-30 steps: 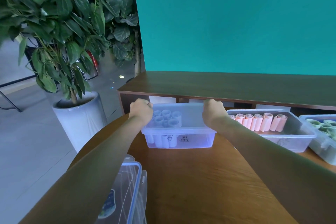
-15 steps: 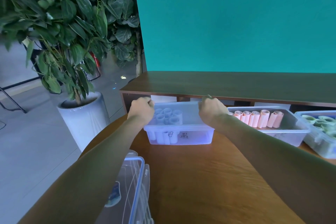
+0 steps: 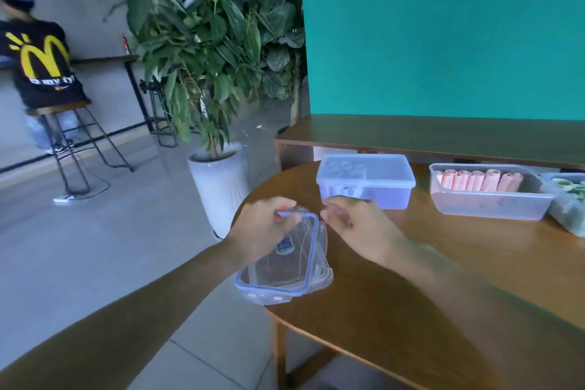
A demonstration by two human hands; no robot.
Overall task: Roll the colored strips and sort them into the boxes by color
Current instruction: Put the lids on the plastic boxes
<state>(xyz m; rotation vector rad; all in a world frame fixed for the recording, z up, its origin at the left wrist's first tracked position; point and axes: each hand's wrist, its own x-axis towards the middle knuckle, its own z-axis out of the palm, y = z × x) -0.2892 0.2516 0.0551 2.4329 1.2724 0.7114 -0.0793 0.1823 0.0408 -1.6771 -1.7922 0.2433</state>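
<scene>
Clear plastic lids [image 3: 285,266] sit stacked at the table's [image 3: 474,250] left edge; my left hand [image 3: 262,231] pinches the top one's far rim to lift it, my right hand [image 3: 357,228] loosely curled, holding nothing.

Three clear boxes on the table: one lidded box [image 3: 365,180] at far centre, one open box [image 3: 487,196] to its right, one more box [image 3: 569,209] cut off at the right edge. Seven pink rolls [image 3: 478,180] in the open box. Near left, a stack of clear lids [image 3: 285,266], number unclear; two hands there, left hand [image 3: 262,228] and right hand [image 3: 357,225].
</scene>
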